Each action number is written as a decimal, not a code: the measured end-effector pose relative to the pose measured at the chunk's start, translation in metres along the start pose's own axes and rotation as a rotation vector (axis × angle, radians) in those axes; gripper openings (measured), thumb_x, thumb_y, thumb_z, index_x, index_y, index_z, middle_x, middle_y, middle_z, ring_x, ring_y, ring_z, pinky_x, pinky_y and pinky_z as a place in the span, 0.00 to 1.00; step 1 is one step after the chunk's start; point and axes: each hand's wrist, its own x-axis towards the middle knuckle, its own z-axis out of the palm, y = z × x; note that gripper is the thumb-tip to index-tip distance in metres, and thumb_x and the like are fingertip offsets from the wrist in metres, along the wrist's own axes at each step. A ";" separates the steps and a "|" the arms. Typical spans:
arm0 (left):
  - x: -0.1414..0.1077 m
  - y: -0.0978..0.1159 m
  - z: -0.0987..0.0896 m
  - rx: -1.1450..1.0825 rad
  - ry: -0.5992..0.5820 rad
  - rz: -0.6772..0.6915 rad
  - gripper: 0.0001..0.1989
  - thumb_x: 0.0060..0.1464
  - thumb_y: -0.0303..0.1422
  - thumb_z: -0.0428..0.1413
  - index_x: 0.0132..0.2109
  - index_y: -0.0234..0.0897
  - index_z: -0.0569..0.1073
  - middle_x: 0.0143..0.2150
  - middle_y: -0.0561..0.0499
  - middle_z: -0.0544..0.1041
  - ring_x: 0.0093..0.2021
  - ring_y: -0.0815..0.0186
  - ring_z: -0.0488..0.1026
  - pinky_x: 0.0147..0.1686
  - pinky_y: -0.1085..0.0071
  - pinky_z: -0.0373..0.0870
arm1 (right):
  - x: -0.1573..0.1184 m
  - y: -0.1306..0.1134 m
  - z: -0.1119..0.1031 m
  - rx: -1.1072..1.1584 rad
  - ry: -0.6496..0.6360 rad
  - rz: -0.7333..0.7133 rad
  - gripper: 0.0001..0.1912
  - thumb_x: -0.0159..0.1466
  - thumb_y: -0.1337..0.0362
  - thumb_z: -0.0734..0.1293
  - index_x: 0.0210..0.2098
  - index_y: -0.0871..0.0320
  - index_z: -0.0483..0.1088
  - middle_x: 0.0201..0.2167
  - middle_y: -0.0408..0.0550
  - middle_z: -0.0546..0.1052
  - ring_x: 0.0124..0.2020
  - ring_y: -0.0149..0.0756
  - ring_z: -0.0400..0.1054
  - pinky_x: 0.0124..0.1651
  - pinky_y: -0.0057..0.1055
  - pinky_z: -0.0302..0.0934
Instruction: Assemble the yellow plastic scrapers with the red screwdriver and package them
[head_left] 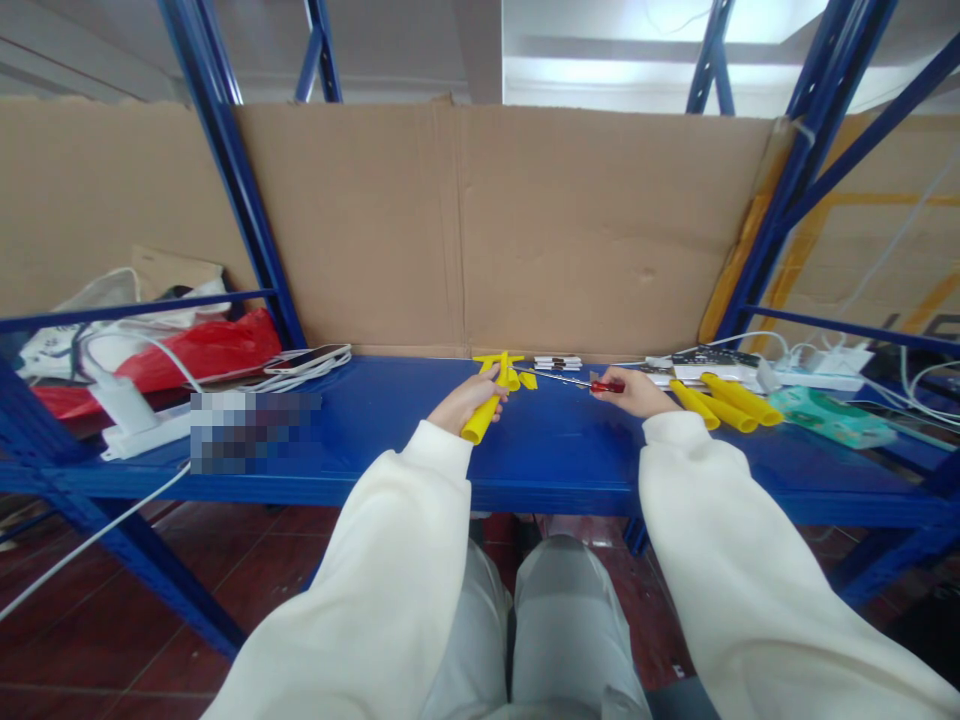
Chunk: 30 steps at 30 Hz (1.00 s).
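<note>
In my left hand [466, 402] is a yellow plastic tube [481, 426], tilted, with its open end toward me and a crosspiece at its far end. My fingers are wrapped around the tube. My right hand [637, 393] grips a screwdriver [607, 387] by its red handle. Its thin metal shaft points left, toward the upper part of the yellow tube; whether the tip touches it I cannot tell. Beside the tube, a small yellow piece [528, 380] lies on the blue shelf [559, 450]. More yellow tubes [739, 402] lie right of my right hand.
Small black-and-white strips [557, 363] lie at the back, against a cardboard panel [585, 230]. To the right are a green packet [832, 417] and white cables. On the left stand a power strip [154, 430] and a red bag [202, 352]. Blue posts [251, 200] frame the shelf.
</note>
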 end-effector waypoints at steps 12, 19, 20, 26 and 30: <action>-0.009 0.003 -0.003 0.053 0.037 0.001 0.37 0.59 0.19 0.50 0.71 0.45 0.51 0.27 0.57 0.68 0.17 0.74 0.62 0.16 0.80 0.59 | -0.003 -0.015 -0.002 -0.217 0.025 0.059 0.07 0.58 0.58 0.68 0.34 0.53 0.69 0.33 0.48 0.80 0.33 0.42 0.73 0.36 0.34 0.63; -0.003 0.001 -0.008 0.024 0.019 0.008 0.38 0.58 0.19 0.50 0.72 0.45 0.50 0.26 0.57 0.68 0.17 0.73 0.62 0.16 0.80 0.60 | -0.005 -0.024 -0.002 -0.325 0.093 0.025 0.09 0.58 0.55 0.69 0.32 0.51 0.66 0.28 0.44 0.77 0.27 0.38 0.69 0.28 0.29 0.54; -0.003 0.000 -0.008 0.023 0.017 0.010 0.38 0.58 0.19 0.50 0.72 0.44 0.50 0.26 0.57 0.68 0.17 0.73 0.62 0.16 0.80 0.60 | -0.005 -0.024 -0.003 -0.324 0.104 0.012 0.08 0.58 0.56 0.69 0.32 0.51 0.67 0.28 0.44 0.77 0.27 0.38 0.69 0.28 0.30 0.54; -0.004 0.001 -0.008 0.064 0.042 0.014 0.37 0.57 0.20 0.52 0.71 0.44 0.53 0.28 0.56 0.69 0.18 0.73 0.63 0.17 0.78 0.61 | -0.005 -0.023 -0.004 -0.317 0.102 -0.056 0.07 0.60 0.56 0.68 0.31 0.52 0.70 0.28 0.46 0.78 0.29 0.39 0.70 0.31 0.31 0.57; -0.006 0.001 -0.007 0.095 0.072 0.023 0.37 0.57 0.19 0.51 0.71 0.43 0.54 0.28 0.56 0.69 0.18 0.73 0.63 0.16 0.78 0.60 | -0.004 -0.026 -0.003 -0.331 0.062 -0.038 0.07 0.60 0.56 0.67 0.30 0.52 0.70 0.28 0.46 0.78 0.29 0.40 0.70 0.31 0.31 0.57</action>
